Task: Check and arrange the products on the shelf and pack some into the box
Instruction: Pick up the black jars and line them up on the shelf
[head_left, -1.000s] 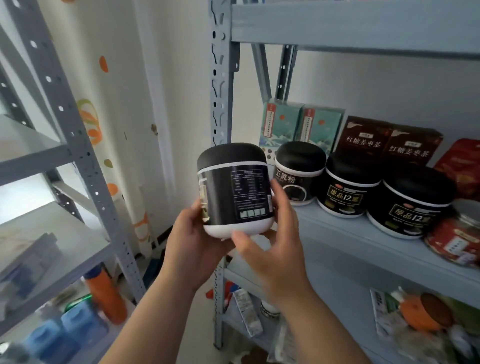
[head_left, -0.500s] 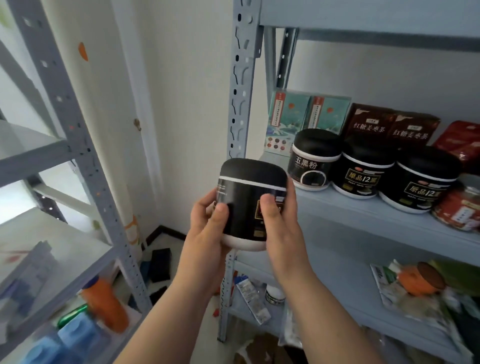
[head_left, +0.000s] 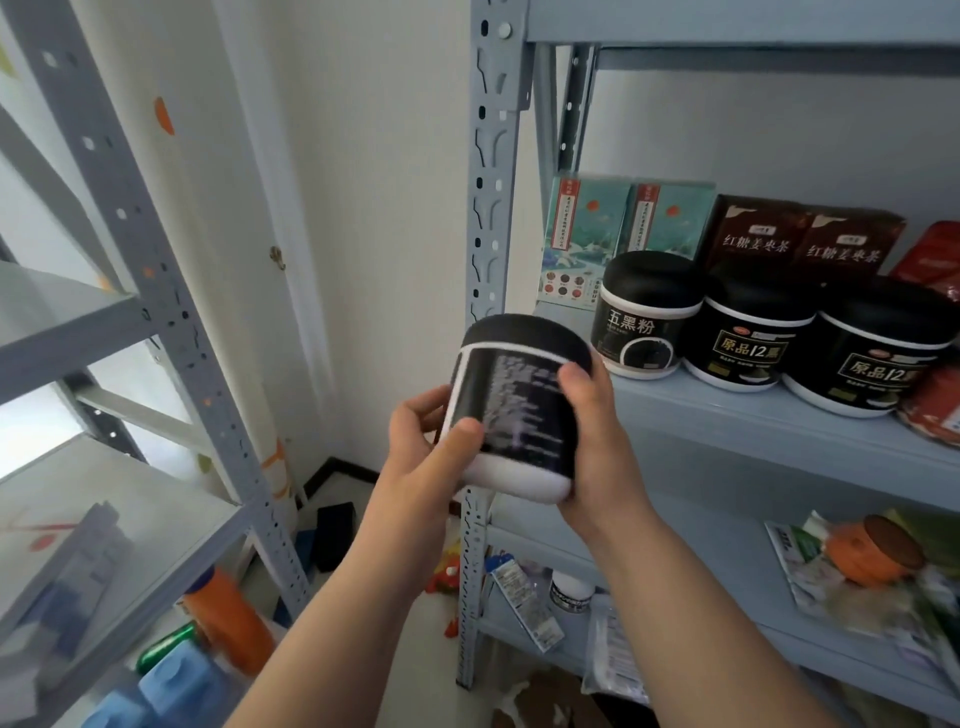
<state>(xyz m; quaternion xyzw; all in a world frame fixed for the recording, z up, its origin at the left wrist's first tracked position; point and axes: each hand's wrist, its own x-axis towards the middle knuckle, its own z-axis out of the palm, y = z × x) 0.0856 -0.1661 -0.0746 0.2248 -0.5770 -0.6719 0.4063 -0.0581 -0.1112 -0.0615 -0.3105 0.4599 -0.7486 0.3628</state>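
Roughly upright black jar (head_left: 519, 410), lid tipped slightly left, between both hands (head_left: 597, 447).

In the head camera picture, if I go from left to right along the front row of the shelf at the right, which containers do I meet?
Black jar marked 五黑粉 → first black jar marked 原品12 → second black jar marked 原品12 → red-labelled jar, cut by the picture's edge.

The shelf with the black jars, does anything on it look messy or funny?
The three black jars stand upright in a neat row on the shelf. The odd part is the shelf below: an orange jar lies tipped on its side on loose packets. The held jar is just blurry.
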